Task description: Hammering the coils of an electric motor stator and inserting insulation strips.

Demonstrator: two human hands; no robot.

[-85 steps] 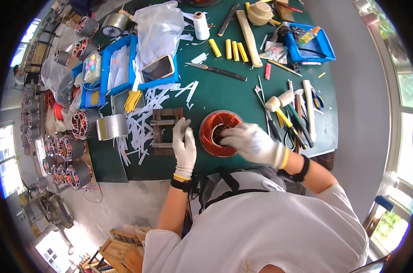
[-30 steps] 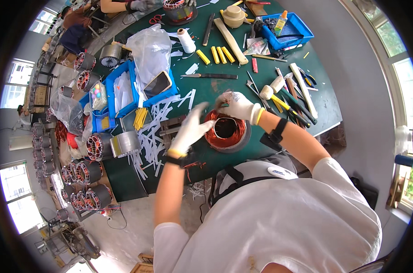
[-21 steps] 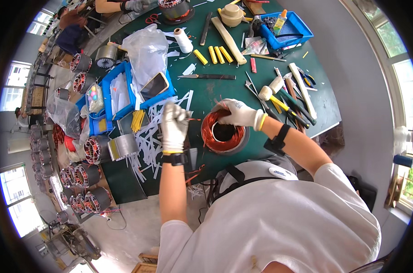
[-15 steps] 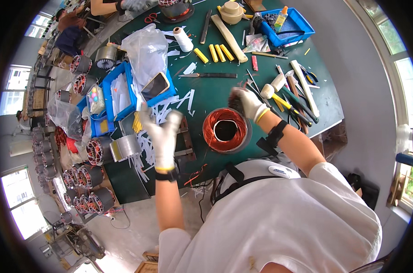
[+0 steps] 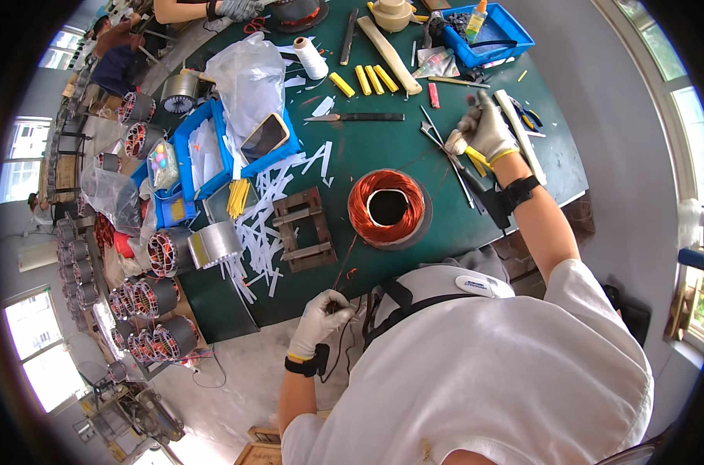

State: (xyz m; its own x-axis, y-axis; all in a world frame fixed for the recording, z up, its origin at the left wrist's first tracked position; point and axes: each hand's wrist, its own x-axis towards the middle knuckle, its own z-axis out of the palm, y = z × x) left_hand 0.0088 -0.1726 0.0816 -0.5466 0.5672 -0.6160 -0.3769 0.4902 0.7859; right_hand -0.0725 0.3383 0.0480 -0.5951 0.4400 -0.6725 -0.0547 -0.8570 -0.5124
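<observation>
One wound stator [image 5: 365,203] is stood on end, presumably for access, between left hand [image 5: 321,322], curled near-left of it, contents unclear, and right hand [image 5: 488,136], placed by a mallet [image 5: 454,142] to its right, hold untellable.

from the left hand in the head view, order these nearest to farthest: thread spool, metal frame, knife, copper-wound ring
Nearest to the left hand first:
1. metal frame, just beyond it
2. copper-wound ring, right of the frame
3. knife, beyond the ring
4. thread spool, farthest up
</observation>
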